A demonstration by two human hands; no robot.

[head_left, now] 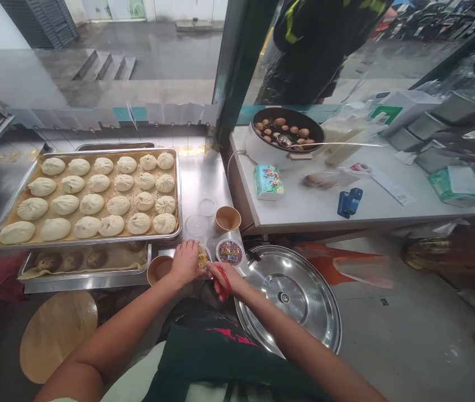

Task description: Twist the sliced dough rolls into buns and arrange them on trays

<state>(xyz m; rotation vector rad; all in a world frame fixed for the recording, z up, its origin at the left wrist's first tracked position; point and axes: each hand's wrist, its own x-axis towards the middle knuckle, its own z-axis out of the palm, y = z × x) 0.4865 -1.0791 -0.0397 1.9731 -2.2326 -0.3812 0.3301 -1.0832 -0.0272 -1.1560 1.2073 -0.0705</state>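
Head view: the left hand [186, 262] is clamped on a small yellow packet [202, 257], and the right hand [226, 281] is closed around red-handled scissors [222, 282], with the blades hidden behind the fingers. The two hands are close together, just above the front edge of a steel desk [208, 178].

Around the hands, a round sealed tub [229, 252] is sitting just beyond the scissors; its dark label is showing yellow lettering too small to read. Two brown paper cups [227, 219] are standing on the desk, one beside the tub and one [158, 269] just left of the left hand. Two clear plastic lids [196, 226] are lying behind them.

To the left, a tray [82, 198] is carrying 24 pale buns [118, 205] in four rows of six, and a lower tray [84, 273] is showing at least three browned buns [72, 260]. A large steel lid [288, 296] is leaning beside the right forearm.

On a white desk [304, 218], one electric pot [288, 131] is holding brown eggs, with one ladle resting in it, and one tissue box [268, 181] is standing nearby. Beyond a glass pane [237, 67], a person in dark clothing [313, 50] is standing.
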